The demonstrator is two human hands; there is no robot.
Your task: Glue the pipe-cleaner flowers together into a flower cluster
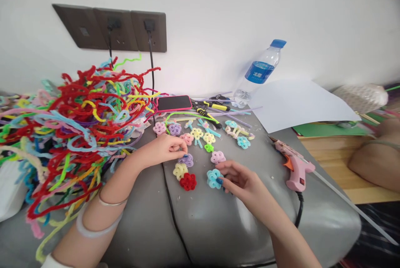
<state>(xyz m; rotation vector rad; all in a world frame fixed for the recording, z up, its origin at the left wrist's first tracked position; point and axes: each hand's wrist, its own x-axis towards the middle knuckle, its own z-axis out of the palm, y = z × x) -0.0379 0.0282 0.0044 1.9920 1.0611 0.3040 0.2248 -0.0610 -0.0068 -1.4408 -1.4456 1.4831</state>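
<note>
Several small flowers bent from pipe cleaners are laid out on the grey surface. My left hand (170, 149) has its fingertips pinched on a purple pipe-cleaner flower (187, 160). Just below that lie a pale yellow flower (180, 171) and a red flower (188, 181). Between the thumb and fingers of my right hand (239, 178) is a light blue pipe-cleaner flower (214, 179), close to the surface. A pink flower (218, 157) sits right above it, beside a small green one (208, 147). More flowers, yellow (196, 134) and pink (159, 128) among them, lie farther back.
A big tangle of pipe cleaners (90, 122) fills the left side. Behind the flowers are a phone (173, 103) and yellow-black pliers (204, 113). A pink glue gun (295, 166), white paper (300, 103) and a tilted water bottle (261, 70) are right. Another person's limb (378, 159) shows there.
</note>
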